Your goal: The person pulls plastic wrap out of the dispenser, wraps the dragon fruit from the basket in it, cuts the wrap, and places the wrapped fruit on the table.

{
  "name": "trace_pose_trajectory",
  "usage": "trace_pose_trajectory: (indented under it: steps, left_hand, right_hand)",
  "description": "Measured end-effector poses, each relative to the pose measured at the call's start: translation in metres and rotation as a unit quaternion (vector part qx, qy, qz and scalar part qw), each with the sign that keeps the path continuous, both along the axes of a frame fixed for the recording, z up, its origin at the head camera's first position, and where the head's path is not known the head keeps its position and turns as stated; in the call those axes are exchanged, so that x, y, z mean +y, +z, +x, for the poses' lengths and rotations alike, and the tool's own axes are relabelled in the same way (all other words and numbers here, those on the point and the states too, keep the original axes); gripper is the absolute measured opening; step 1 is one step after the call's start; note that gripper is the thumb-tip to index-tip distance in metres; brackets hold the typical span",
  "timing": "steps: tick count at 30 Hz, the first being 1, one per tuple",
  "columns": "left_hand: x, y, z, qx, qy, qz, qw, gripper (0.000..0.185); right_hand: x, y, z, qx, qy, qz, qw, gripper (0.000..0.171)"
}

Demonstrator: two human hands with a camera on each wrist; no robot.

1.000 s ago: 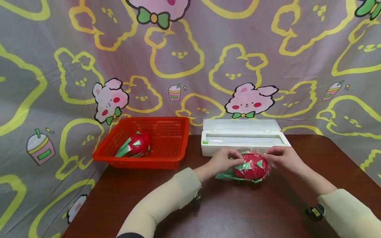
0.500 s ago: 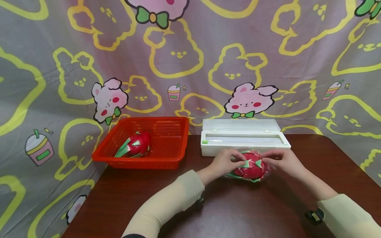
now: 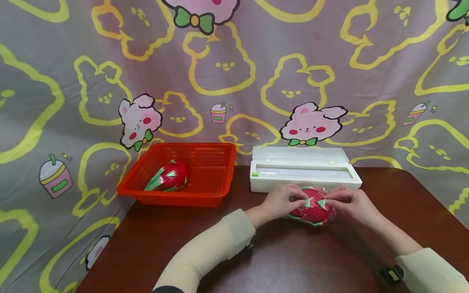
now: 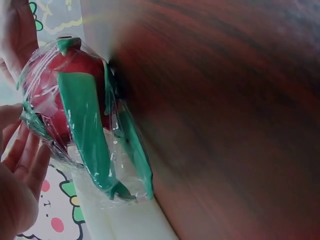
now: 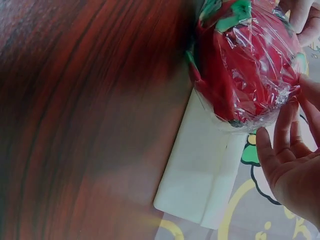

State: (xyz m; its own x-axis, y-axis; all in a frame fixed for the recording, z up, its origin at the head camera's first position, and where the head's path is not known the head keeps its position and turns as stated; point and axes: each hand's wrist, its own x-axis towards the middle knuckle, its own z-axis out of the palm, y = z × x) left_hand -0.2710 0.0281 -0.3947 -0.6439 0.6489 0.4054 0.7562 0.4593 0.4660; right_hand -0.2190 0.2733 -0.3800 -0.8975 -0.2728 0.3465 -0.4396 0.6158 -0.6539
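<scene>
A red dragon fruit (image 3: 313,211) with green scales lies on the table between both hands. Clear cling film (image 5: 270,110) covers it and looks crinkled at its end in the right wrist view. On the fruit's left side, my left hand (image 3: 279,202) pinches the film near the top, thumb and index finger close together. My right hand (image 3: 354,204) pinches the film at the upper right of the fruit. In the left wrist view the wrapped fruit's long green leaves (image 4: 87,130) show under the film.
Just behind the hands stands a white cling film dispenser (image 3: 304,185) with its lid raised. A red plastic basket (image 3: 210,199) at the left holds a second dragon fruit (image 3: 176,177). A patterned curtain (image 3: 242,89) hangs behind the brown table (image 3: 271,256).
Both hands have drawn closer together over the dragon fruit, the left hand moving right and the right hand slightly inward. The head view has shifted slightly.
</scene>
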Motion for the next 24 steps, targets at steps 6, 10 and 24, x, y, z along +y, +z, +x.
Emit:
trace_pose_trajectory:
  steps: [6, 10, 24]
  left_hand:
    - [-0.001, 0.002, 0.0, 0.051, -0.023, -0.072, 0.9959, 0.032]
    - [-0.003, 0.004, -0.002, 0.041, -0.029, -0.075, 0.9959, 0.032]
    - [-0.005, 0.007, -0.011, 0.021, -0.052, -0.079, 0.9953, 0.034]
  right_hand:
    - [0.002, -0.002, 0.002, -0.006, -0.007, 0.003, 1.0, 0.014]
    - [0.0, 0.001, 0.002, -0.021, -0.006, -0.003, 1.0, 0.015]
    - [0.018, 0.017, -0.013, -0.059, -0.005, 0.004, 0.998, 0.025]
